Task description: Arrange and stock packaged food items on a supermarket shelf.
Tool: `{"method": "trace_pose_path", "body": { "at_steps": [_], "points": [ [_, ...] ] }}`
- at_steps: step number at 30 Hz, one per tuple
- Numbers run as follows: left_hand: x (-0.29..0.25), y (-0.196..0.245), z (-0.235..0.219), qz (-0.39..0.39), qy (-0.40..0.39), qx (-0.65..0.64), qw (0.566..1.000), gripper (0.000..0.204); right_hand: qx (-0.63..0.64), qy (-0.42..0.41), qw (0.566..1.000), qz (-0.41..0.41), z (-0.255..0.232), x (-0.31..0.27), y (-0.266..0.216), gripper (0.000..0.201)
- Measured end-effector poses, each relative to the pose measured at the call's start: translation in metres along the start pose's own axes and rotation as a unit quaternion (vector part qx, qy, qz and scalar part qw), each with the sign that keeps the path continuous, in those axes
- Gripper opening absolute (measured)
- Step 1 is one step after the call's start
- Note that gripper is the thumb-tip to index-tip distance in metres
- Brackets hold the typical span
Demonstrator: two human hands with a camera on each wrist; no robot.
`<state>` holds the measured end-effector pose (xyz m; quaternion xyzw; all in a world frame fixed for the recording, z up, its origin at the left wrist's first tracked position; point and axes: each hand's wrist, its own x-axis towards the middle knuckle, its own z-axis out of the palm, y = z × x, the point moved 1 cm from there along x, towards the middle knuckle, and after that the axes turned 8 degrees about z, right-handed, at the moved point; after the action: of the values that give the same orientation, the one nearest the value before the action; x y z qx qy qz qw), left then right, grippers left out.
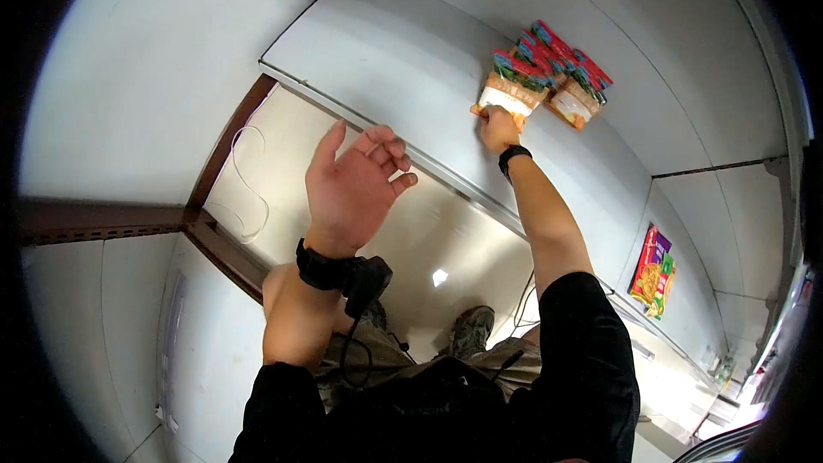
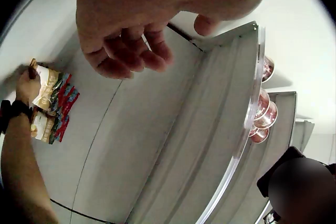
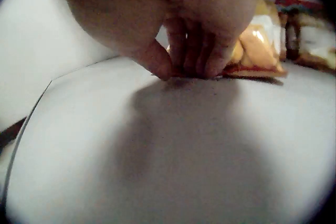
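Note:
A snack bag [image 1: 512,96] with a red top, a brown middle and a white panel stands on the white shelf [image 1: 386,51] at the front of a small group. My right hand [image 1: 497,130] pinches its lower edge between thumb and fingers, right down at the shelf surface in the right wrist view. Close beside and behind it are similar bags [image 1: 573,106], partly overlapped. My left hand [image 1: 350,190] hangs in front of the shelf edge, palm showing and fingers loosely bent, holding nothing.
Purple and green packets [image 1: 653,279] lie farther right on the shelf. Several cups [image 2: 266,112] stand on upper shelving in the left wrist view. A thin white cable [image 1: 255,180] trails over the floor [image 1: 411,249] below the shelf's front edge [image 1: 429,163].

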<state>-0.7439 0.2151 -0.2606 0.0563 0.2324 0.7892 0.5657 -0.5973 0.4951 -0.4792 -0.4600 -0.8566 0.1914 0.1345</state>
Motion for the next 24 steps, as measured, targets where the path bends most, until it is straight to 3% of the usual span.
{"method": "trace_pose_path", "body": {
  "at_steps": [2,4,5,6,9,12,14,15,18,20,22,24],
  "points": [
    [0.001,0.001,-0.002,0.001,-0.007,-0.004,1.0,0.044,-0.011,0.04,0.998,0.04,0.006,0.015,0.007,0.018],
    [0.0,0.001,-0.002,0.002,-0.013,-0.005,1.0,0.044,-0.031,0.082,0.996,0.006,0.013,0.026,0.016,0.021],
    [0.0,0.002,-0.002,0.002,-0.008,-0.008,1.0,0.044,-0.039,0.072,0.996,0.032,0.019,0.038,0.023,0.029],
    [0.0,0.002,-0.002,0.001,-0.004,-0.012,1.0,0.044,-0.038,-0.041,0.993,0.106,0.006,0.043,0.016,0.038],
    [0.002,0.003,-0.002,0.009,-0.007,-0.005,1.0,0.044,-0.063,-0.057,0.987,0.137,0.007,0.046,0.02,0.048],
    [0.008,0.002,-0.001,0.015,-0.002,-0.018,1.0,0.044,-0.007,-0.022,1.0,0.016,-0.02,0.031,0.006,0.049],
    [0.017,0.003,-0.002,0.006,-0.02,-0.026,0.999,0.044,0.091,-0.027,0.995,0.044,-0.08,0.006,-0.032,0.045],
    [0.024,0.002,-0.006,-0.003,-0.038,-0.03,0.999,0.044,0.118,0.012,0.993,0.004,-0.101,-0.003,-0.039,0.039],
    [0.036,0.0,-0.004,-0.02,-0.039,-0.053,0.998,0.044,0.191,0.095,0.977,-0.013,-0.207,-0.051,-0.091,0.025],
    [0.039,0.002,0.02,-0.01,0.053,-0.028,0.998,0.042,0.162,0.184,0.967,-0.066,-0.299,-0.089,-0.123,0.016],
    [0.037,0.01,-0.027,-0.032,-0.066,-0.088,0.993,0.041,0.103,0.243,0.96,-0.097,-0.355,-0.151,-0.169,0.011],
    [0.057,0.01,-0.028,-0.05,-0.096,-0.113,0.988,0.039,0.053,0.253,0.962,-0.083,-0.424,-0.187,-0.199,0.011]
  ]
}}
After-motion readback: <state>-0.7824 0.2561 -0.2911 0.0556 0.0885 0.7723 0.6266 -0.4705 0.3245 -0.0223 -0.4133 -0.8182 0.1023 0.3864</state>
